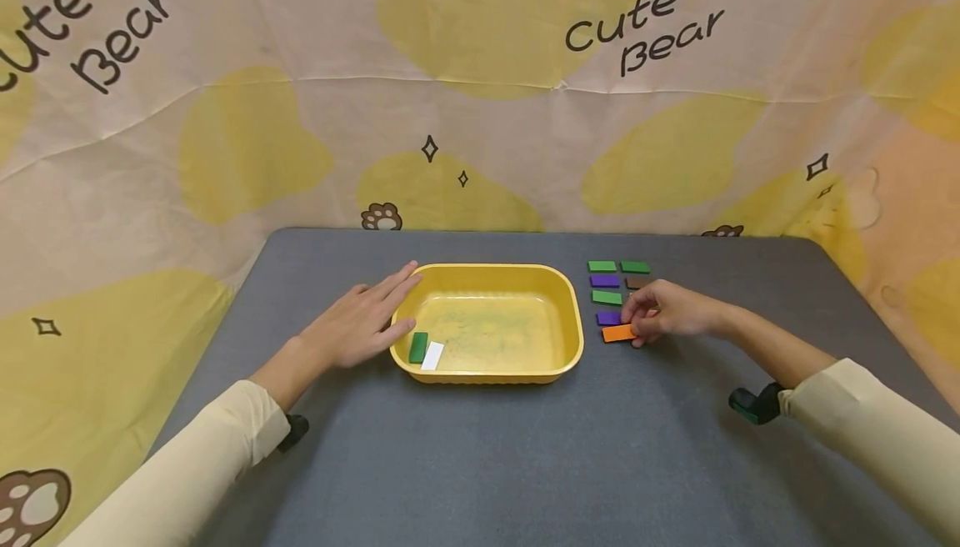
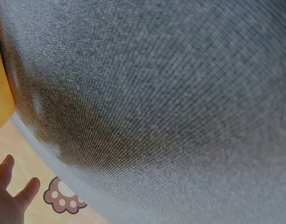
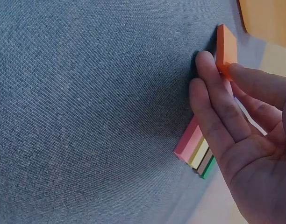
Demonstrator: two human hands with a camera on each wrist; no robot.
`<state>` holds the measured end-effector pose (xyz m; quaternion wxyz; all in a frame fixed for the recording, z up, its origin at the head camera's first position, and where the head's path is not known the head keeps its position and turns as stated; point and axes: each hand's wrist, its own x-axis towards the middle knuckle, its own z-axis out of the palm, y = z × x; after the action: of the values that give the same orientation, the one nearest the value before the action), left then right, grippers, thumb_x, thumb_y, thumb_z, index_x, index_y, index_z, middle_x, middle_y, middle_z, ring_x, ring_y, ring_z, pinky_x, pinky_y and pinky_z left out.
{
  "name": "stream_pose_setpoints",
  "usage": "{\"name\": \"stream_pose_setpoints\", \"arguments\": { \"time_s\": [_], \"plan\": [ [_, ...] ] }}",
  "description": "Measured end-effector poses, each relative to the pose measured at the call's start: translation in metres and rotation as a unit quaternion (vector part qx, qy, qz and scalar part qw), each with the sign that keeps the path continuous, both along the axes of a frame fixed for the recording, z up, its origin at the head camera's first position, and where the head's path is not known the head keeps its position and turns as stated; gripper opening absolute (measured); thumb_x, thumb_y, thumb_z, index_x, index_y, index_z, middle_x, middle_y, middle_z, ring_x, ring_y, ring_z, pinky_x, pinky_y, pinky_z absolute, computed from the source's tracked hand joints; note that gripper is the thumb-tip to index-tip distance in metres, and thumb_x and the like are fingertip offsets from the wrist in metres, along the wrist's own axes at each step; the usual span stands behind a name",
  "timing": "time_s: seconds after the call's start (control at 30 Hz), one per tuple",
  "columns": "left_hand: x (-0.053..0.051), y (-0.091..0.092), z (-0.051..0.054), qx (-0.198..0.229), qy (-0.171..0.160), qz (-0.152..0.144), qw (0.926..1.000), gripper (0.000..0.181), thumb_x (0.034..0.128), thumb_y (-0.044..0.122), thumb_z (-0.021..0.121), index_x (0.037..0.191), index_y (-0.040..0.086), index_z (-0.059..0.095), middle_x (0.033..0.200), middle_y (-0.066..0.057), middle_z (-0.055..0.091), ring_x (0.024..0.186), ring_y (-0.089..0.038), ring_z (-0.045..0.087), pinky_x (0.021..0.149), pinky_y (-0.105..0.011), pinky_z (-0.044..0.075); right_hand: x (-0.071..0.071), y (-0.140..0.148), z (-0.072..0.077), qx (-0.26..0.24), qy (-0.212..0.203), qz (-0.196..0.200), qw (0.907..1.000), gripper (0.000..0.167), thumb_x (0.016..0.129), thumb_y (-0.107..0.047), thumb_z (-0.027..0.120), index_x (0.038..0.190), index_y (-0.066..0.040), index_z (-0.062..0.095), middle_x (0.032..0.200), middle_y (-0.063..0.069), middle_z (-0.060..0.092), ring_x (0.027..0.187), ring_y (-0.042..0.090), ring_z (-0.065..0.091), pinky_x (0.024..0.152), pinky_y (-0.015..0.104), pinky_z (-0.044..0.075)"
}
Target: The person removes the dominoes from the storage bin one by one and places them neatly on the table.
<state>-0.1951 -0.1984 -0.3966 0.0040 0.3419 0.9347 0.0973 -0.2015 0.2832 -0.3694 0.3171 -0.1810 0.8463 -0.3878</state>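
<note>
My right hand [image 1: 670,311] pinches an orange block [image 1: 618,333] by its right end between thumb and fingers. In the right wrist view the orange block [image 3: 226,50] is tilted up off the cloth. Behind it, in the head view, lie a purple block [image 1: 608,318] and a light green block [image 1: 607,298]. My left hand [image 1: 367,318] lies with straight fingers at the left rim of a yellow tub [image 1: 487,378]; whether it presses on the rim I cannot tell. Inside the tub's near left corner are a dark green block [image 1: 418,348] and a white block [image 1: 432,356].
Further blocks stand in two columns right of the tub, among them a dark green block [image 1: 635,267] and a brown block [image 1: 637,283]. The right wrist view also shows a pink block [image 3: 188,140] beneath the hand. A grey cloth [image 1: 480,464] covers the table before a patterned curtain.
</note>
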Motion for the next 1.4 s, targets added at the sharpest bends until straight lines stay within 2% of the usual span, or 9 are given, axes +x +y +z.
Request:
{"name": "stream_pose_setpoints", "arguments": {
  "time_s": [0.37, 0.93, 1.2, 1.4],
  "plan": [
    [0.000, 0.000, -0.001, 0.005, -0.002, -0.001, 1.0000, 0.070, 0.1034, 0.043, 0.046, 0.159, 0.010, 0.021, 0.166, -0.008, 0.016, 0.144, -0.026, 0.035, 0.106, -0.059, 0.035, 0.000, 0.002, -0.005, -0.006, 0.000, 0.013, 0.9999, 0.011, 0.094, 0.004, 0.060, 0.103, 0.009, 0.063, 0.092, 0.014, 0.065, 0.085, 0.029, 0.067, 0.078, 0.034, 0.058],
    [0.000, 0.000, -0.001, 0.004, 0.000, -0.003, 1.0000, 0.070, 0.1038, 0.048, 0.040, 0.160, 0.011, 0.019, 0.166, -0.008, 0.015, 0.145, -0.025, 0.033, 0.106, -0.059, 0.035, 0.002, 0.003, -0.003, 0.006, -0.012, 0.007, 0.9999, 0.017, 0.097, -0.004, 0.060, 0.107, 0.009, 0.062, 0.096, 0.015, 0.065, 0.085, 0.029, 0.068, 0.080, 0.036, 0.058],
    [-0.001, 0.000, -0.002, 0.004, 0.004, -0.008, 1.0000, 0.071, 0.1039, 0.050, 0.038, 0.160, 0.011, 0.019, 0.166, -0.008, 0.015, 0.145, -0.025, 0.034, 0.105, -0.058, 0.035, -0.002, -0.001, 0.009, 0.018, -0.019, 0.008, 0.9996, 0.020, 0.097, -0.007, 0.060, 0.109, 0.008, 0.061, 0.093, 0.014, 0.067, 0.084, 0.028, 0.069, 0.079, 0.036, 0.058],
    [-0.001, 0.000, -0.002, 0.005, 0.003, -0.006, 1.0000, 0.070, 0.1037, 0.045, 0.044, 0.160, 0.011, 0.020, 0.166, -0.008, 0.016, 0.145, -0.026, 0.034, 0.106, -0.059, 0.035, -0.012, -0.016, 0.034, 0.024, 0.012, 0.019, 0.9995, 0.027, 0.097, -0.009, 0.061, 0.116, 0.011, 0.059, 0.101, 0.020, 0.068, 0.087, 0.031, 0.071, 0.080, 0.038, 0.058]
  ]
}}
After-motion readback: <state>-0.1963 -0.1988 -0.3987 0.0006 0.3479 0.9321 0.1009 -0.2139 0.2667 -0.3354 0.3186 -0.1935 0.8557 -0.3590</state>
